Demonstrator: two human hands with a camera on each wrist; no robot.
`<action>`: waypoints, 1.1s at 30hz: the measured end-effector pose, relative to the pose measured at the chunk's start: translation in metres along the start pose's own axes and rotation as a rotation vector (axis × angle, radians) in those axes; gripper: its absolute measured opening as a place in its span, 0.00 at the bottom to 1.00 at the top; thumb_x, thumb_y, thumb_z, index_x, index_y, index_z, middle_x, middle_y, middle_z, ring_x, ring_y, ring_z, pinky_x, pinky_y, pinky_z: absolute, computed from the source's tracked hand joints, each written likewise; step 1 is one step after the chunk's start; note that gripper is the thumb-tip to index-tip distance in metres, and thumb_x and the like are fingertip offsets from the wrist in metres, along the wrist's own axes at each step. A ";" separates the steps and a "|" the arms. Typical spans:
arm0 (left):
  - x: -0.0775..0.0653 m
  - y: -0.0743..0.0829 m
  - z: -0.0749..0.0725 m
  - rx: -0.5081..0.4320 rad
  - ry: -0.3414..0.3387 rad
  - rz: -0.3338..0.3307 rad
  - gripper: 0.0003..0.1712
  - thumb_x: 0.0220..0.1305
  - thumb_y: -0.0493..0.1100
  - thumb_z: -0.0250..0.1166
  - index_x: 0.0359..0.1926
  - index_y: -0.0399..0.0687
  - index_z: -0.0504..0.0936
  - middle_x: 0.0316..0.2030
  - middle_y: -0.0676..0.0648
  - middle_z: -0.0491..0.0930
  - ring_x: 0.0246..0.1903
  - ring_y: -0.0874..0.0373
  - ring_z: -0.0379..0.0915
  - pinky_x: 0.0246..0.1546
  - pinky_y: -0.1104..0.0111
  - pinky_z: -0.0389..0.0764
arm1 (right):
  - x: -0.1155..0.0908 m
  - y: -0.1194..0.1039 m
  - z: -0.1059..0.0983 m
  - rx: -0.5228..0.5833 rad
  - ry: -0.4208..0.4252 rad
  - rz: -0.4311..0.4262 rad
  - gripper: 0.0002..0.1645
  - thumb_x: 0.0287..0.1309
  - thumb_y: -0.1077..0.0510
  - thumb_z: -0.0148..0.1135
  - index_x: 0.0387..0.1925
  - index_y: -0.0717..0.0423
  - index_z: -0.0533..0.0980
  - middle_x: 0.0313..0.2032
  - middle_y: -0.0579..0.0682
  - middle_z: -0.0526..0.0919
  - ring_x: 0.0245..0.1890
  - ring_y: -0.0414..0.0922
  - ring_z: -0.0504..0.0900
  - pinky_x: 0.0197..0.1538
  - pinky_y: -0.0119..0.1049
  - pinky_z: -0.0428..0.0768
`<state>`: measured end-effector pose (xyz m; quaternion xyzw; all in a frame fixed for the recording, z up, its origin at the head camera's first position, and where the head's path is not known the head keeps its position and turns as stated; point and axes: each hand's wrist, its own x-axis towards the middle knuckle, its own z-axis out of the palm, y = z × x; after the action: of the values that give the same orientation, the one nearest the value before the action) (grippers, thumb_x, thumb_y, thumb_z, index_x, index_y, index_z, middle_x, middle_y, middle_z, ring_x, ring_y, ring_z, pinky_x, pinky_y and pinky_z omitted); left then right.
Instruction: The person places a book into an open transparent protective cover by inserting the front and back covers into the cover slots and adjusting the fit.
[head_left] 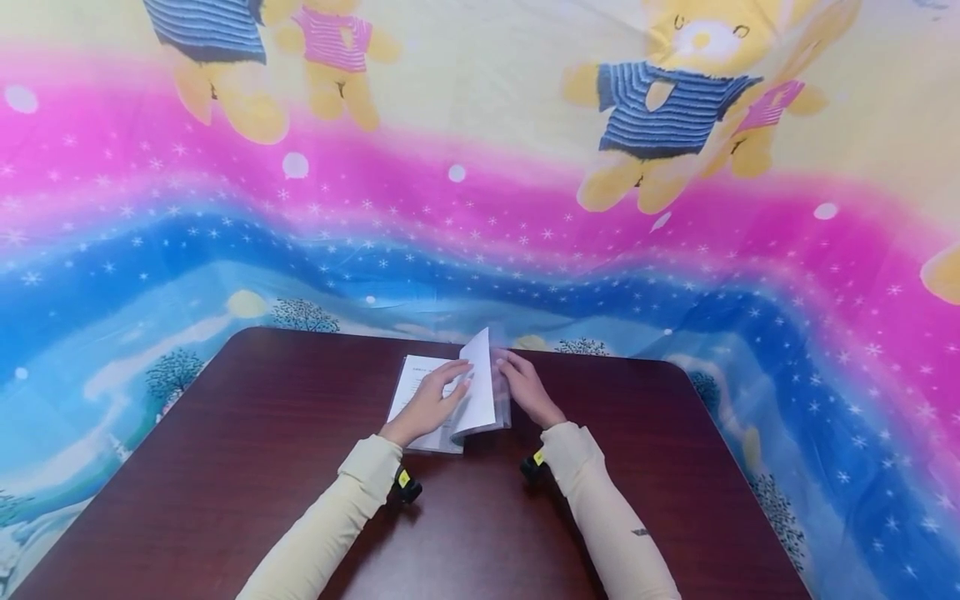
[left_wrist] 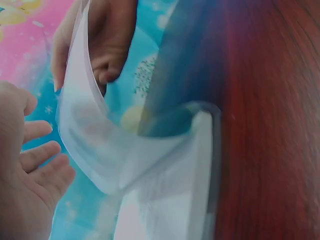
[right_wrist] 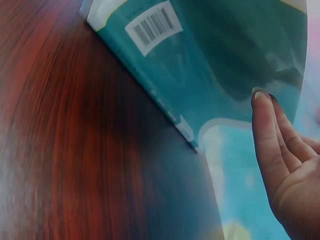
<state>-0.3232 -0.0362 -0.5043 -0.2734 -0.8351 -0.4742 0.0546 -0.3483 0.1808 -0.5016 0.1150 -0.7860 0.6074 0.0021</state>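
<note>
A thin book (head_left: 477, 379) with white printed pages stands partly open near the table's far edge, its right side lifted. Clear plastic film (head_left: 502, 410) wraps its cover and curves up in the left wrist view. The teal back cover (right_wrist: 195, 95) bears a white barcode label (right_wrist: 152, 27). My left hand (head_left: 431, 404) is over the left page, fingers extended and spread beside the raised part. My right hand (head_left: 531, 392) is at the outer side of the raised cover; its fairly straight fingers (right_wrist: 267, 127) touch the film-covered back.
The dark red-brown wooden table (head_left: 300, 467) extends around the book. Behind it hangs a colourful cloth (head_left: 480, 217) with bears and snowflakes, reaching the table's far edge. Small black wrist devices (head_left: 407, 485) sit under both cream sleeves (head_left: 330, 508).
</note>
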 end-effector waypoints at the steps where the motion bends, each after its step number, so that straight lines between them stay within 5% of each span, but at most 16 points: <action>1: 0.000 0.002 -0.001 -0.014 0.006 -0.001 0.26 0.78 0.46 0.54 0.70 0.38 0.73 0.71 0.37 0.68 0.72 0.42 0.64 0.69 0.48 0.70 | 0.001 -0.001 0.002 0.011 -0.001 -0.006 0.28 0.80 0.51 0.45 0.72 0.60 0.68 0.62 0.64 0.78 0.55 0.53 0.82 0.59 0.49 0.81; 8: 0.001 0.012 -0.013 -0.112 0.036 -0.053 0.25 0.79 0.43 0.53 0.70 0.34 0.71 0.67 0.34 0.72 0.67 0.40 0.70 0.64 0.50 0.75 | 0.001 -0.008 0.014 0.099 -0.053 -0.048 0.37 0.79 0.37 0.39 0.71 0.60 0.69 0.55 0.67 0.81 0.41 0.44 0.85 0.46 0.41 0.86; 15: 0.000 0.015 -0.022 -0.150 0.127 -0.167 0.27 0.80 0.51 0.51 0.67 0.38 0.75 0.64 0.36 0.77 0.60 0.41 0.77 0.60 0.49 0.78 | 0.002 -0.008 0.028 0.139 -0.148 -0.044 0.37 0.81 0.39 0.33 0.73 0.59 0.66 0.58 0.69 0.80 0.48 0.67 0.84 0.46 0.50 0.88; 20: -0.002 0.016 -0.027 -0.221 0.208 -0.262 0.30 0.78 0.56 0.50 0.66 0.37 0.75 0.60 0.34 0.79 0.53 0.39 0.81 0.54 0.48 0.82 | 0.002 -0.006 0.037 0.076 -0.193 -0.025 0.38 0.81 0.38 0.33 0.74 0.60 0.65 0.59 0.66 0.81 0.52 0.65 0.84 0.51 0.55 0.85; 25: -0.006 0.012 -0.036 -0.247 0.255 -0.332 0.25 0.74 0.46 0.57 0.64 0.34 0.76 0.55 0.32 0.82 0.52 0.39 0.82 0.53 0.50 0.83 | 0.001 0.001 0.040 0.030 -0.216 -0.017 0.40 0.80 0.36 0.36 0.74 0.63 0.65 0.59 0.65 0.81 0.53 0.61 0.84 0.52 0.54 0.85; 33: -0.020 -0.004 -0.056 -0.137 0.291 -0.398 0.28 0.61 0.32 0.64 0.63 0.32 0.77 0.53 0.31 0.83 0.51 0.39 0.83 0.50 0.53 0.85 | 0.000 0.014 0.033 -0.044 -0.177 0.005 0.34 0.81 0.45 0.42 0.73 0.65 0.65 0.58 0.64 0.82 0.54 0.60 0.83 0.58 0.54 0.82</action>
<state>-0.3181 -0.0917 -0.4838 -0.0354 -0.8217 -0.5656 0.0611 -0.3467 0.1524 -0.5231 0.1664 -0.7966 0.5774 -0.0663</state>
